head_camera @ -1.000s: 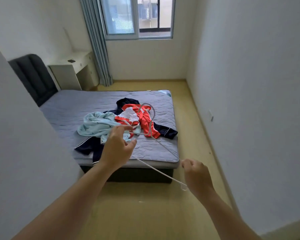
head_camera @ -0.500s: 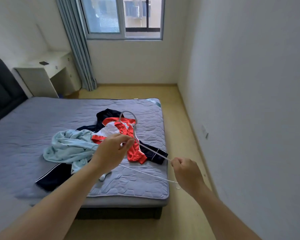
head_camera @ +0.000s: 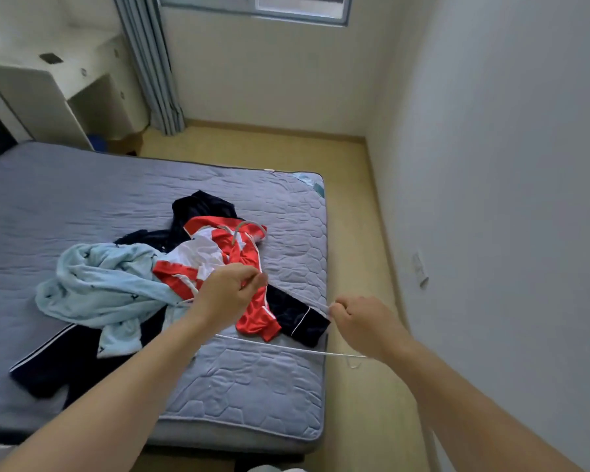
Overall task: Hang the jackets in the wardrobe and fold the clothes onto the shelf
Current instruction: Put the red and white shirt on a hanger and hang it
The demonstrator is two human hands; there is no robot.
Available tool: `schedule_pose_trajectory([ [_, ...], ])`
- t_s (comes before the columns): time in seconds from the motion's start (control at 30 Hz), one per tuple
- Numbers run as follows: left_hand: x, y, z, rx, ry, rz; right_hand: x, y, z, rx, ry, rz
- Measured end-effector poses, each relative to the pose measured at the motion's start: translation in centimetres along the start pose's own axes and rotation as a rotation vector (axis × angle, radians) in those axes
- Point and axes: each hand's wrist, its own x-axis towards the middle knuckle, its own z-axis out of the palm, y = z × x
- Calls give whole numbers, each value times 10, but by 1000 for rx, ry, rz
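Jackets lie heaped on the bed [head_camera: 82,185]: a red one [head_camera: 249,267] over a navy one [head_camera: 201,209], a pale blue garment [head_camera: 99,284] beside them. A white hanger [head_camera: 286,349] is held above the pile; the left hand [head_camera: 225,294] pinches it near the neck, and the right hand [head_camera: 365,321] has its fingers curled round the right end. Since a second ago the view has closed in on the bed and tipped down (the window [head_camera: 256,8] now shows only its lower edge). A desk [head_camera: 48,83] and curtain [head_camera: 150,63] stand beyond.
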Motion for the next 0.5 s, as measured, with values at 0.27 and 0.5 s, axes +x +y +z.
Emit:
schedule_pose_trajectory([
  [0.27, 104, -15, 61, -69, -111, -161, 146, 23, 9, 32, -223, -101],
  [0.5, 205, -86, 123, -57, -66, -494, 329, 66, 66, 114, -488, -140],
])
